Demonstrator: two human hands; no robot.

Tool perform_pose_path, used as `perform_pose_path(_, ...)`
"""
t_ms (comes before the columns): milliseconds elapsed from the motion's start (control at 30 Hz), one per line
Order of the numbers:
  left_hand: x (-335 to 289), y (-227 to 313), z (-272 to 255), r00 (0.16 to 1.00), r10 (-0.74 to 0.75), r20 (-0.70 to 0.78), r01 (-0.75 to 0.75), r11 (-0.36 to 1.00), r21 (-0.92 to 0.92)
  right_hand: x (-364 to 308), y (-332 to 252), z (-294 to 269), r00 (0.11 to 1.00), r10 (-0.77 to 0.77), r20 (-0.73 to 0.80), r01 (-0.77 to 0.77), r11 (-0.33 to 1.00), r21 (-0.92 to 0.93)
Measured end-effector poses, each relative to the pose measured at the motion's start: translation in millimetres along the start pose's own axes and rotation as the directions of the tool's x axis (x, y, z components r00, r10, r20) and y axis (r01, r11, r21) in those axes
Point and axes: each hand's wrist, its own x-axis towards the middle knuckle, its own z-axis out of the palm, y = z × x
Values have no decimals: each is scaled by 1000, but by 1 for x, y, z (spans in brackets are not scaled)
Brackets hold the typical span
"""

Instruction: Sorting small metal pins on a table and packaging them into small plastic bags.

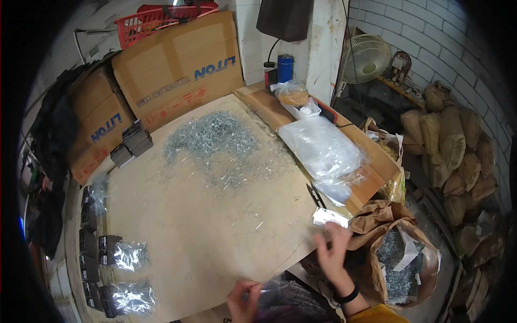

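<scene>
At the table's near edge my left hand (245,299) is closed in a pinch, with a clear plastic bag (273,290) hanging beside its fingertips. My right hand (333,252), a black band on its wrist, has its fingers apart. It is just below a shiny silver packet (329,217) at the table's right corner; whether the fingertips touch the packet I cannot tell. Two dark pointed tools (316,196) lie beyond that packet. Farther back, a loose heap of small metal pins (215,137) spreads over the tabletop (177,231).
Filled silver packets (131,255) and dark boxes (90,258) line the left edge. Cardboard boxes (177,70) wall the back. Clear plastic bags (323,148) cover a side board. A paper sack (428,269) of metal pieces stands at right, with stacked sacks (449,134) and a fan (366,59) behind.
</scene>
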Motion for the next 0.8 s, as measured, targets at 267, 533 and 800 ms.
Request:
perform_pose_path(267,-12,6,-10,1000,-20,-9,21,988,151,50,61,-17,965,250,81,-241,964,-108)
perform_pose_path(533,-11,0,-7,1000,-15,-8,16,979,203,101,86,26,987,160,-7,-154,940,-304)
perform_pose_path(800,-2,-9,-6,999,30,-27,-23,972,232,92,48,14,987,-89,-135,37,936,-350)
